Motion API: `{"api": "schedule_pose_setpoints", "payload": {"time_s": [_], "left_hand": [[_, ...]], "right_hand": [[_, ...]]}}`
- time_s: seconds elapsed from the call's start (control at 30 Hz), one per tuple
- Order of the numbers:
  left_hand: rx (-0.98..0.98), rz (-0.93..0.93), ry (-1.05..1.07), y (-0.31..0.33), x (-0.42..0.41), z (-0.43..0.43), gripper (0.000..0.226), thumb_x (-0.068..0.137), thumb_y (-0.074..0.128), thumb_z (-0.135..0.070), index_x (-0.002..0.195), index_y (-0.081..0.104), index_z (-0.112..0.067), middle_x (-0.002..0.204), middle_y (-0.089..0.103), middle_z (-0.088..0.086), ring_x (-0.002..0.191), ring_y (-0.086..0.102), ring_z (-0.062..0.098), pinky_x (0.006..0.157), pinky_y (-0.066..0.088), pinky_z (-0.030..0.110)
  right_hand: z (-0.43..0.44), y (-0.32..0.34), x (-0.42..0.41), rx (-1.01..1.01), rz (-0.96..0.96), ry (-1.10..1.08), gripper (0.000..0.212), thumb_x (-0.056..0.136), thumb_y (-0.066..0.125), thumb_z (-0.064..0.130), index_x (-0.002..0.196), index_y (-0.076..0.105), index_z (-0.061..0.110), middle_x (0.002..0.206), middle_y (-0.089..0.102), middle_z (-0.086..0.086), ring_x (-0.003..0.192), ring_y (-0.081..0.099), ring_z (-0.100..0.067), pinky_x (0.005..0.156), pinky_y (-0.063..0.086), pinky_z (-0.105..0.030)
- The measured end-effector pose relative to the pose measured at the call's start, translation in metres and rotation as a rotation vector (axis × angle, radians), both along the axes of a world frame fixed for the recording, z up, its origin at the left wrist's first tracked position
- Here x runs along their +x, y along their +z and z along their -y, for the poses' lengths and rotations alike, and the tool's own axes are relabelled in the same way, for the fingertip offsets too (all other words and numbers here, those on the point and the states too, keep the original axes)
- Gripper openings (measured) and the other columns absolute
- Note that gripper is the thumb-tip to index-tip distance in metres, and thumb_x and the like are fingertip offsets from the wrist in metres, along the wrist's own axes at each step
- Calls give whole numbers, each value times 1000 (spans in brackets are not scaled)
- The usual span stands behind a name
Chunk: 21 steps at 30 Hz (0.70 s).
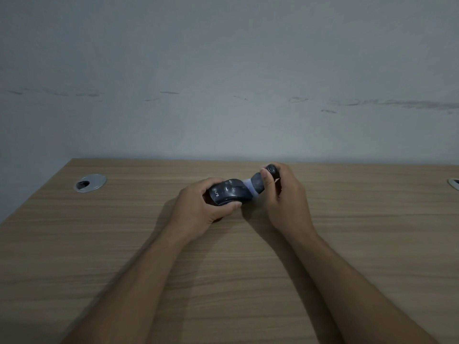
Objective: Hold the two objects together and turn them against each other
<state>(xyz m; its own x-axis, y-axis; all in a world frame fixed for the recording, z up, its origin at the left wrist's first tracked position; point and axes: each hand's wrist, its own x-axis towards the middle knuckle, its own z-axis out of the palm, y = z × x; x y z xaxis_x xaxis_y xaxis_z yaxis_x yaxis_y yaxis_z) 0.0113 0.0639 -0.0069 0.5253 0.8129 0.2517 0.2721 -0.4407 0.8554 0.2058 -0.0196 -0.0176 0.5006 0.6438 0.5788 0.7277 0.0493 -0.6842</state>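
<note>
Above the light wood-grain tabletop (pixel 124 244), a dark plastic computer mouse (pixel 228 192) is held.
It is gripped steady by the curled left hand (pixel 198 207); its dark detached cover (pixel 258 183) is pinched by the right hand (pixel 285 197), a pale interior exposed between.

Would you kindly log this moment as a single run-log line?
left hand: grips computer mouse | right hand: holds dark part beside it | surface: wooden desk

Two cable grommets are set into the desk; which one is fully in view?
The left grommet, the silver ring with a dark opening, left of the left hand. The right grommet is cut off by the frame edge.
</note>
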Motion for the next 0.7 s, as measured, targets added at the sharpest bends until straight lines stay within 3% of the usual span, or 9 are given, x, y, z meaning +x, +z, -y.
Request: {"api": "schedule_pose_setpoints", "payload": {"time_s": [0.07,0.2,0.27,0.37,0.47,0.57,0.7], "left_hand": [[-10,16,-16,0,1,0,46,79,99,-27,121,81,-29,98,83,-16,83,71,-17,72,45,-2],[21,5,-13,0,1,-1,46,78,99,-27,120,80,-29,102,83,-13,90,74,-6,73,47,1],[35,-10,-15,-2,0,-3,50,78,99,-26,124,80,-28,107,82,-11,95,75,2,75,49,3],[54,-54,-23,-1,-2,-3,58,77,99,-34,130,77,-29,115,79,-15,102,72,-3,80,48,1],[7,-19,-26,-1,-2,-2,52,78,99,-33,125,78,-30,108,82,-14,94,70,-13,75,44,-2],[12,-10,-12,-2,1,-2,51,77,100,-33,124,79,-30,105,82,-13,94,73,-4,74,44,-1],[51,-30,4,-2,1,-4,49,77,99,-32,122,80,-31,105,82,-13,94,74,0,75,47,3]], "right_hand": [[1,1,3,9,-10,-23,15,112,58,24,114,68,13,102,71,0,88,65,-14,81,51,-29],[7,14,-10,110,-40,2,18,115,52,25,117,64,11,99,69,4,88,66,-5,75,47,-14],[5,12,-15,80,7,62,18,115,51,24,118,62,11,99,68,2,86,65,-8,76,47,-15],[-3,2,-9,-7,17,76,16,115,50,26,116,62,14,100,67,0,85,63,-14,73,44,-15],[-3,-1,2,-39,25,23,16,115,51,28,116,62,16,101,68,-1,84,60,-12,72,39,-14],[1,8,-4,56,-62,-16,12,116,49,28,112,58,20,93,65,6,81,61,-3,70,42,-7],[6,16,-19,148,-66,49,19,116,48,24,120,62,11,100,70,1,89,67,-8,74,48,-17]]}}
